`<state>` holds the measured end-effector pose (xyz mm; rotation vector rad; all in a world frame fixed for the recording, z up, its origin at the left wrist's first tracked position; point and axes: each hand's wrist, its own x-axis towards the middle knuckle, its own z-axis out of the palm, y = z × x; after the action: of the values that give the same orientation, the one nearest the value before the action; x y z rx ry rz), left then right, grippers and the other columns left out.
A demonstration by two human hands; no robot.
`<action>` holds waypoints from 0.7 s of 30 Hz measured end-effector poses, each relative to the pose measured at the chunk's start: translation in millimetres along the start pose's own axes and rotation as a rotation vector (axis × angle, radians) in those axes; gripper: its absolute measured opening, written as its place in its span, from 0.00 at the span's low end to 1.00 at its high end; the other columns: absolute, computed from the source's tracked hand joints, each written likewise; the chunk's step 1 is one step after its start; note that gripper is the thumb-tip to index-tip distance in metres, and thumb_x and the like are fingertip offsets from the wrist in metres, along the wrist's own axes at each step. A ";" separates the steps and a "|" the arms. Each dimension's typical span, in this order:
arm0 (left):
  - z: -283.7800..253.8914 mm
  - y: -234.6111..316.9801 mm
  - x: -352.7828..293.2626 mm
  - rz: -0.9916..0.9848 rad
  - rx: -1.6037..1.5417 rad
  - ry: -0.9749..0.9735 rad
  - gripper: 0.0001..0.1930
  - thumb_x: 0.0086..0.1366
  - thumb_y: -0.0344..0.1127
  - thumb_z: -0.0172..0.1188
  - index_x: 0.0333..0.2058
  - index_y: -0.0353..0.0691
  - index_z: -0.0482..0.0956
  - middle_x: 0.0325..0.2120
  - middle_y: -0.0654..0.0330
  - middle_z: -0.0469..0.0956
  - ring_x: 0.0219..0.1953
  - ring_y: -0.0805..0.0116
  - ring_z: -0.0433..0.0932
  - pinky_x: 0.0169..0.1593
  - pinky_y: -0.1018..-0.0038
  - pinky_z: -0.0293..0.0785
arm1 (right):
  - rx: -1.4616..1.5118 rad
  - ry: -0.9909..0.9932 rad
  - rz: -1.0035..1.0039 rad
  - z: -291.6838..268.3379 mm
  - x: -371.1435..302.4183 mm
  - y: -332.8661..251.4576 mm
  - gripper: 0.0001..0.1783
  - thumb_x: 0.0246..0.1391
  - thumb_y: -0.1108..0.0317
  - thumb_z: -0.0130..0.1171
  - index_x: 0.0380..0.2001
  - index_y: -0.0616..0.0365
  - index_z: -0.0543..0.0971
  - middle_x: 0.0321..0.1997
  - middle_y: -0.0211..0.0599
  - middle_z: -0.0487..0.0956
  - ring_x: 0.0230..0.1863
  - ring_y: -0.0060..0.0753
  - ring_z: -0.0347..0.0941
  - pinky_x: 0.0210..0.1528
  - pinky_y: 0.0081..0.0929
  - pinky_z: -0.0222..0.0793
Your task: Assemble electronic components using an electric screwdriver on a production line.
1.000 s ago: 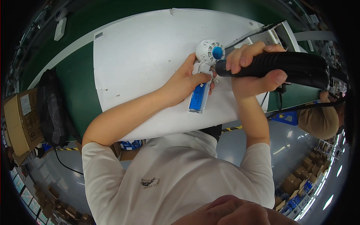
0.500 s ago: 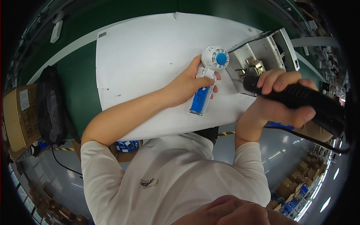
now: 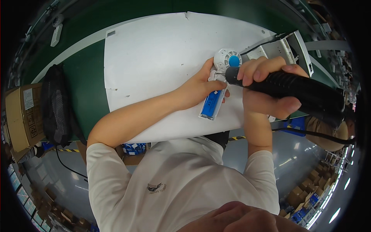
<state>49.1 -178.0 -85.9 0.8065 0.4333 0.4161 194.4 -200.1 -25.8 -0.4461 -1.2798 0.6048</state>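
A small white handheld fan (image 3: pixel 223 58) with a blue disc at the middle of its round grille lies tilted over the white mat (image 3: pixel 154 54). My left hand (image 3: pixel 199 86) is closed around the fan's neck, thumb across the front. Below the thumb, the opened handle shows a blue battery (image 3: pixel 211 103). My right hand (image 3: pixel 264 102) grips a thick black electric screwdriver (image 3: pixel 309 91) from the right, thumb underneath and fingers over the top. Its tip meets the fan's neck just above my left thumb; the exact contact point is too small to make out.
A metal fixture (image 3: pixel 288 48) stands at the mat's right rear, partly behind my right hand. A black mesh bag (image 3: pixel 57 108) and a cardboard box (image 3: pixel 25 116) are at the far left. Another white fan (image 3: pixel 57 33) lies at the back left. A black cable (image 3: pixel 309 133) runs at the right.
My right hand has brought the electric screwdriver left from beside the metal fixture to the fan's neck. My left hand still holds the fan, and the whole view has shifted slightly.
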 end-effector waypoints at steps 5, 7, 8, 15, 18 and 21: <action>-1.8 -0.6 2.2 -0.033 -0.072 0.025 0.37 0.62 0.25 0.51 0.66 0.48 0.44 0.48 0.52 0.68 0.39 0.68 0.76 0.41 0.74 0.76 | 0.070 -0.015 0.024 -1.6 3.2 8.3 0.32 0.55 0.33 0.45 0.47 0.50 0.65 0.21 0.36 0.68 0.15 0.29 0.64 0.16 0.28 0.64; 0.1 -0.3 3.9 -0.036 -0.088 0.014 0.37 0.61 0.24 0.50 0.65 0.46 0.43 0.48 0.51 0.68 0.39 0.67 0.76 0.40 0.74 0.75 | 0.077 -0.034 0.050 -4.9 6.1 5.8 0.32 0.56 0.33 0.45 0.47 0.50 0.65 0.21 0.36 0.68 0.15 0.28 0.64 0.16 0.27 0.64; 1.6 -0.7 4.8 -0.038 -0.094 0.002 0.37 0.60 0.24 0.50 0.65 0.45 0.43 0.48 0.50 0.68 0.39 0.66 0.76 0.40 0.75 0.75 | 0.075 -0.043 0.060 -6.9 7.6 3.3 0.32 0.56 0.33 0.45 0.48 0.50 0.64 0.21 0.36 0.68 0.15 0.28 0.64 0.16 0.27 0.64; 0.0 -4.7 -4.9 -0.150 0.002 0.184 0.27 0.61 0.26 0.50 0.59 0.44 0.57 0.44 0.55 0.72 0.34 0.69 0.76 0.37 0.80 0.74 | 0.040 -0.010 0.111 6.9 -2.3 17.0 0.26 0.52 0.59 0.64 0.47 0.54 0.62 0.24 0.38 0.72 0.17 0.25 0.66 0.17 0.18 0.65; 1.9 -4.3 0.3 -0.139 -0.026 0.165 0.23 0.61 0.25 0.49 0.56 0.43 0.60 0.41 0.53 0.72 0.34 0.68 0.76 0.35 0.79 0.74 | 0.080 0.082 0.146 8.0 -5.4 19.3 0.25 0.49 0.63 0.63 0.45 0.58 0.62 0.22 0.37 0.73 0.16 0.21 0.65 0.16 0.16 0.63; 6.5 -0.1 0.3 -0.144 -0.002 0.158 0.21 0.61 0.28 0.52 0.53 0.39 0.64 0.36 0.54 0.73 0.31 0.68 0.76 0.33 0.78 0.74 | 0.061 0.147 0.154 12.0 -4.4 21.8 0.21 0.48 0.65 0.61 0.41 0.59 0.64 0.21 0.36 0.73 0.16 0.21 0.65 0.16 0.15 0.62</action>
<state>52.7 -181.8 -82.0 0.7379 0.6338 0.3473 178.4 -186.5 -39.7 -0.5324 -1.0906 0.7248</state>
